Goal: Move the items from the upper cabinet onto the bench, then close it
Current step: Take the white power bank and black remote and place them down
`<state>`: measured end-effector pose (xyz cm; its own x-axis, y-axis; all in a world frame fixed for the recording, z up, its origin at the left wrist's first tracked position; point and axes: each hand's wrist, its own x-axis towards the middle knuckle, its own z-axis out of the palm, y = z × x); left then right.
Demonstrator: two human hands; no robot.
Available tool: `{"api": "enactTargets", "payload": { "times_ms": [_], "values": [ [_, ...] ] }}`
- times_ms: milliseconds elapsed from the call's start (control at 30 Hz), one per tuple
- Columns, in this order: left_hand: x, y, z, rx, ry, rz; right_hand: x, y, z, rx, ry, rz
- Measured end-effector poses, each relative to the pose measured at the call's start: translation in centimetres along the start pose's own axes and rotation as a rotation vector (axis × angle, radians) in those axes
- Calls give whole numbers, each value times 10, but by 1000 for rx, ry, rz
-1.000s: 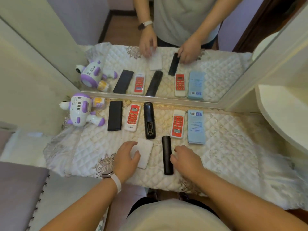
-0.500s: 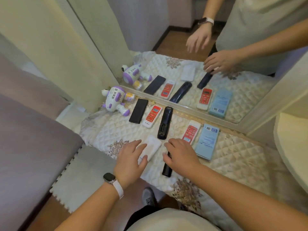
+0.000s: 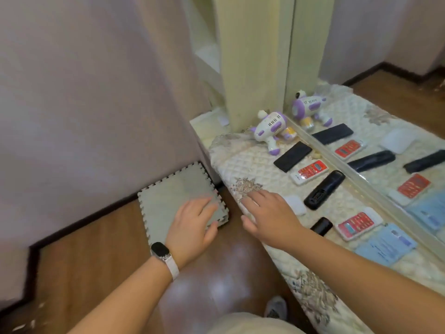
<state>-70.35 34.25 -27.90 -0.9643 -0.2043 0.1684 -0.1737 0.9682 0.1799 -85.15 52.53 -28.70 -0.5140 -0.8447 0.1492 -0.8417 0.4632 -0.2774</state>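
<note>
The bench [image 3: 243, 162], covered by a quilted white cloth, runs along a mirror at the right. On it lie a purple-and-white toy [image 3: 271, 128], a flat black remote [image 3: 292, 156], a red-and-white remote [image 3: 309, 171], a black remote [image 3: 323, 189], a white pad [image 3: 295, 204], a second black remote [image 3: 322, 226], another red-and-white remote [image 3: 357, 222] and a blue packet [image 3: 385, 243]. My right hand [image 3: 269, 213] hovers over the bench's near edge, fingers spread, holding nothing. My left hand [image 3: 192, 222] is off the bench, above the floor, fingers apart and empty. No cabinet is in view.
A grey foam puzzle mat [image 3: 178, 198] lies on the wooden floor [image 3: 96, 249] by the lilac wall [image 3: 84, 92]. A cream post [image 3: 250, 61] and shelves [image 3: 207, 56] stand behind the toy. The mirror [image 3: 385, 145] doubles the objects. My shoe [image 3: 277, 307] is below.
My view has swung left and down towards the floor. Both hands have left the white pad and black remote, and my left hand has moved off the bench.
</note>
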Motion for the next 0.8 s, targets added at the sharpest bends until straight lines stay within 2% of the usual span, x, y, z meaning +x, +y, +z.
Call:
{"api": "enactTargets", "payload": {
  "times_ms": [267, 533, 800],
  "values": [
    [-123, -56, -43, 37, 50, -233, 16, -127, 16, -58, -79, -253],
    [-255, -114, -88, 77, 161, -437, 22, -272, 33, -134, -57, -522],
    [-350, -156, -141, 122, 309, -645, 34, -396, 43, -109, -15, -758]
  ]
}}
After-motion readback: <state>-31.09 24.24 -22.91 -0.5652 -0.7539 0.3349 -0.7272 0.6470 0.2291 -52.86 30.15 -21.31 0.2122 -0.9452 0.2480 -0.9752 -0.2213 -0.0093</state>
